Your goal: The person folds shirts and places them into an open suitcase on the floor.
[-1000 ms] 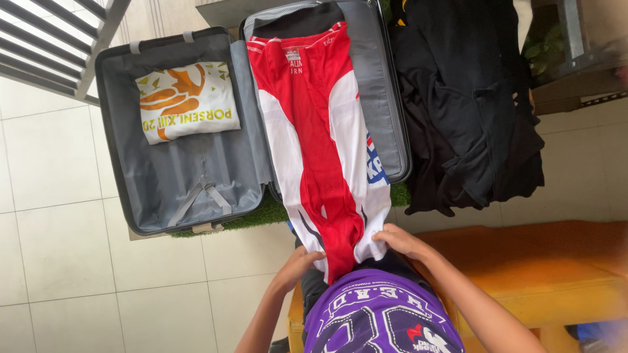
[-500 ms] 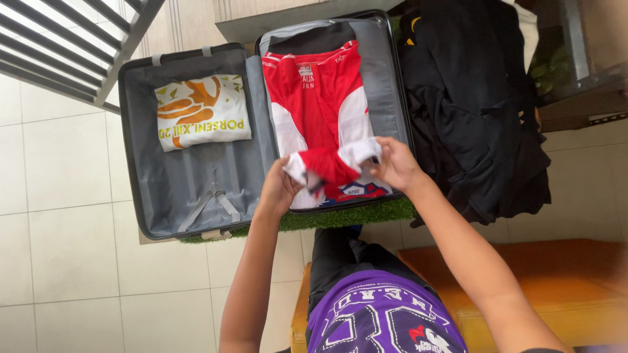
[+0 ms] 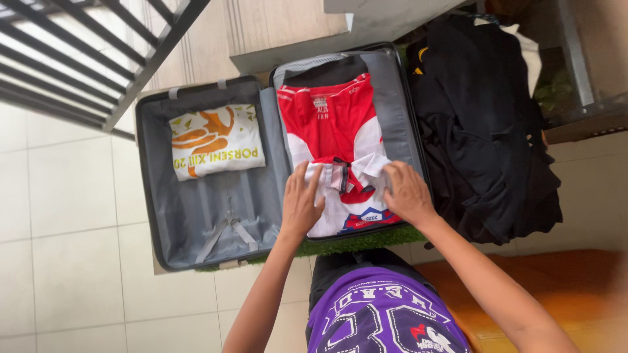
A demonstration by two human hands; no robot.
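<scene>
A grey suitcase (image 3: pixel 209 222) lies open on the tiled floor, with a heap of black clothes (image 3: pixel 484 131) at three o'clock from it. In the suitcase's right half sits the red and white jersey (image 3: pixel 333 124), its lower part folded up over itself, while a folded white shirt with orange print (image 3: pixel 216 140) lies in the left half, at nine o'clock from the jersey. The left hand (image 3: pixel 302 202) presses flat with fingers spread on the jersey's near left part, and the right hand (image 3: pixel 407 193) rests open on its right edge, neither one gripping.
</scene>
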